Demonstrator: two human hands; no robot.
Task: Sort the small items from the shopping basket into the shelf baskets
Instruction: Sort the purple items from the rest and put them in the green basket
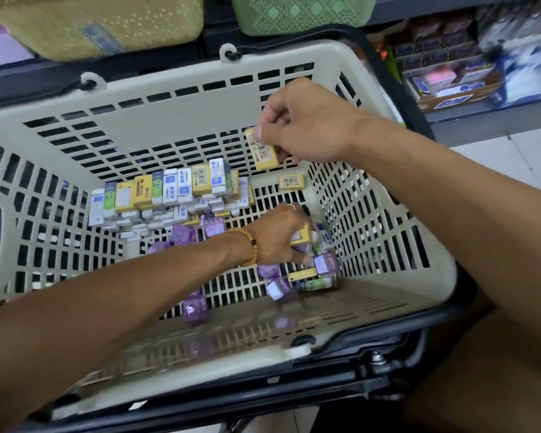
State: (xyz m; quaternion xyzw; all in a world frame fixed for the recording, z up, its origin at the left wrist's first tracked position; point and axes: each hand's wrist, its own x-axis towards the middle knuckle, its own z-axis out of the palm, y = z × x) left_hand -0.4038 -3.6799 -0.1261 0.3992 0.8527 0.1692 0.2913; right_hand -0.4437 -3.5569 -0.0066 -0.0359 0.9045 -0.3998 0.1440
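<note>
Above the far right corner of the cream slotted plastic shopping basket (pixel 175 107), the right hand (pixel 306 123) pinches a small yellow rectangular box with a barcode label (pixel 262 149) between thumb and curled fingers, lifted clear of the stock below. Lower down, the left hand (pixel 278 235), with a beaded bracelet at the wrist, is curled round another yellow-and-white small box (pixel 301 236) among loose purple foil-wrapped cubes (pixel 325 262) on the basket floor.

Since the pinch takes only one end of the lifted box, a quick swing toward the yellow perforated shelf basket (pixel 107 23) or the green perforated shelf basket (pixel 297 14) could let it slip back into the pile. Also, the stacked rows of white, yellow and green small boxes (pixel 172 195) lean against each other; a nudge from the left forearm would likely topple them and mix the kinds again. Purple cubes might jam in the floor slots.

What the shelf baskets hold is cut off at the top edge. Print on the packs is too small to read. Left fingertips are hidden behind the knuckles, so how many items they hold is unclear. Goods on the right-hand shelf are blurred.
</note>
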